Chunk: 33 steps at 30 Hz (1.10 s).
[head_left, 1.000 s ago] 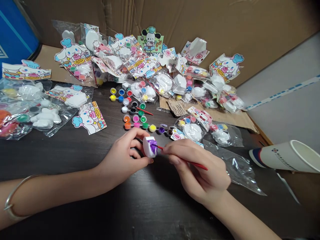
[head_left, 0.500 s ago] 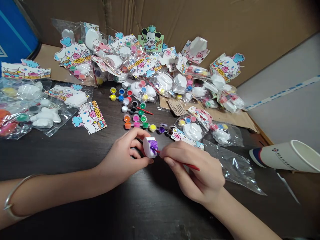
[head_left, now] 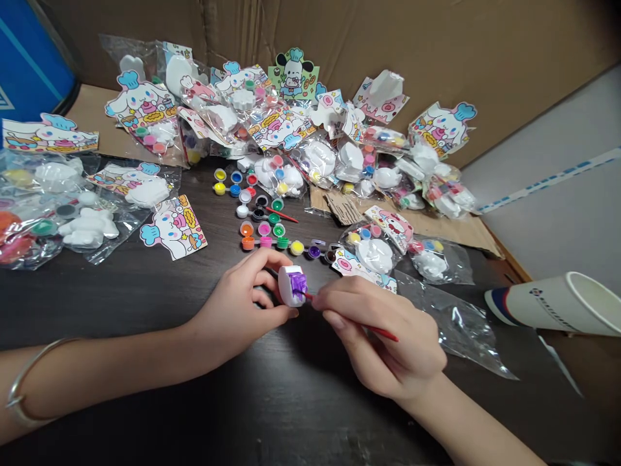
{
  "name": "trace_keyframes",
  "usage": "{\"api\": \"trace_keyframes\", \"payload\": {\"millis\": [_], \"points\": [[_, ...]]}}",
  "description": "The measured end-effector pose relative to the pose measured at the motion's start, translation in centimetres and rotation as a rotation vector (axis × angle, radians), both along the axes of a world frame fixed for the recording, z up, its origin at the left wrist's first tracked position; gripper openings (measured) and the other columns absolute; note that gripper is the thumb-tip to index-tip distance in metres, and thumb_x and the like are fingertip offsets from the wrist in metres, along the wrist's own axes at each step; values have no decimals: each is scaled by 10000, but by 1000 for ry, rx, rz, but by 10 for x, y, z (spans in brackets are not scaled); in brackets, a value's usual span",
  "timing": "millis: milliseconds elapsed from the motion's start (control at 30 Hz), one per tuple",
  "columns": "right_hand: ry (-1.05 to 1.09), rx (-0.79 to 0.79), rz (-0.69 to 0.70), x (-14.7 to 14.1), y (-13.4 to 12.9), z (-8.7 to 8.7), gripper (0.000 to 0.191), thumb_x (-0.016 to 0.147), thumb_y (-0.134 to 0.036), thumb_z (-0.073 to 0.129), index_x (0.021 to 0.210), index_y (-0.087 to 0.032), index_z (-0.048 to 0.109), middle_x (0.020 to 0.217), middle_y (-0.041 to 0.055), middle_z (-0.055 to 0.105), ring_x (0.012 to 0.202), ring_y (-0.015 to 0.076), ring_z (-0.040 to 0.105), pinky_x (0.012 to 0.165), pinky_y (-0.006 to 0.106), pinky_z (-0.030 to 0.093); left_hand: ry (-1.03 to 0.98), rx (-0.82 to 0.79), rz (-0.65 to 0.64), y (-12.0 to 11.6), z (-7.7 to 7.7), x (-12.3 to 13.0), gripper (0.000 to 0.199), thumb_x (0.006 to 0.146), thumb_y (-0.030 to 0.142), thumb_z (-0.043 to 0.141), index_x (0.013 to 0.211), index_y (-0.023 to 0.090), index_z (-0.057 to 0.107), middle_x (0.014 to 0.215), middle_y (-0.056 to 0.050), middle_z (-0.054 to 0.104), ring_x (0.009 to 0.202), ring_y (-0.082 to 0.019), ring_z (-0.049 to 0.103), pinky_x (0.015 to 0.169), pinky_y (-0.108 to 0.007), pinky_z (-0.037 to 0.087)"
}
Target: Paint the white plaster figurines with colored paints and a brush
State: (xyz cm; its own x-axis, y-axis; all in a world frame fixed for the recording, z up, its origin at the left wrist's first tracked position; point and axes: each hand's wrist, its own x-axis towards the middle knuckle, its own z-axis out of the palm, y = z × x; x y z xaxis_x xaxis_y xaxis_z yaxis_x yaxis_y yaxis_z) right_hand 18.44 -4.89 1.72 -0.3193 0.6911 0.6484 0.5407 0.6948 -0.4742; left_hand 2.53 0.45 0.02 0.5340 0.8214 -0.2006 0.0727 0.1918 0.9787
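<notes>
One purple patch on the white figure (head_left: 286,291), the rest unpainted (other figures (head_left: 148,192) bagged and bare), held by the closed left grip (head_left: 237,304) over the worktop (head_left: 121,388); right grip (head_left: 378,336) pinching a red brush (head_left: 383,332).

White figurine (head_left: 289,294) w/ purple patch, red brush (head_left: 383,332) touching

The figure (head_left: 286,288) is matt, chalky white under glossy purple paint; the paintbrush (head_left: 384,333) has a shiny red handle; right of the figure lies a crinkled clear plastic bag (head_left: 456,330).
</notes>
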Motion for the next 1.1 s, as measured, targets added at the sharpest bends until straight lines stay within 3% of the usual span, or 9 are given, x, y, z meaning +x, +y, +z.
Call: {"api": "trace_keyframes", "payload": {"millis": [67, 233, 400, 567, 733, 900, 1100], "points": [[-18, -1, -18, 1, 0, 0, 192, 822, -14, 472, 902, -158, 569, 733, 82, 634, 654, 146, 614, 561, 250, 513, 0, 0, 4, 0, -1, 0, 318, 613, 102, 664, 881, 202, 526, 824, 38, 567, 658, -85, 545, 526, -187, 439], [-9, -22, 38, 2, -2, 2, 160, 814, -18, 474, 837, -158, 548, 613, 42, 580, 547, 132, 565, 483, 244, 466, 3, 6, 3, 0, -2, -1, 300, 630, 101, 653, 883, 201, 525, 838, 36, 568, 682, -86, 553, 526, -178, 445], [18, 3, 5, 1, -2, 1, 186, 811, 4, 473, 880, -147, 558, 708, 77, 623, 641, 143, 611, 552, 248, 507, -10, -9, 3, 0, -1, -1, 315, 629, 118, 672, 893, 198, 518, 821, 38, 570, 662, -82, 547, 522, -178, 442], [5, -30, 42, 1, -1, -1, 167, 810, -1, 471, 838, -145, 549, 599, 41, 566, 531, 128, 546, 469, 246, 451, -6, -18, 8, 0, 0, -1, 318, 623, 107, 664, 888, 204, 519, 834, 37, 565, 687, -92, 559, 521, -182, 443], [45, -17, 20, 1, -1, 0, 187, 806, 20, 472, 857, -142, 551, 652, 56, 599, 602, 132, 586, 526, 245, 490, -14, -17, 9, 0, 0, -1, 322, 618, 119, 668, 893, 196, 519, 841, 31, 581, 692, -94, 559, 537, -190, 449], [85, -37, 41, 1, -1, -1, 151, 821, -3, 470, 824, -132, 548, 607, 41, 571, 552, 119, 551, 485, 234, 458, -14, -30, 15, 0, 0, 0, 333, 612, 115, 665, 903, 194, 523, 847, 36, 574, 664, -79, 544, 525, -179, 442], [121, -10, -19, 1, 0, -2, 169, 807, 20, 502, 787, -144, 534, 610, 27, 574, 549, 101, 533, 496, 215, 453, -13, -40, 25, 0, 1, -1, 332, 610, 115, 664, 901, 191, 523, 846, 32, 576, 667, -78, 544, 533, -182, 440]]}}
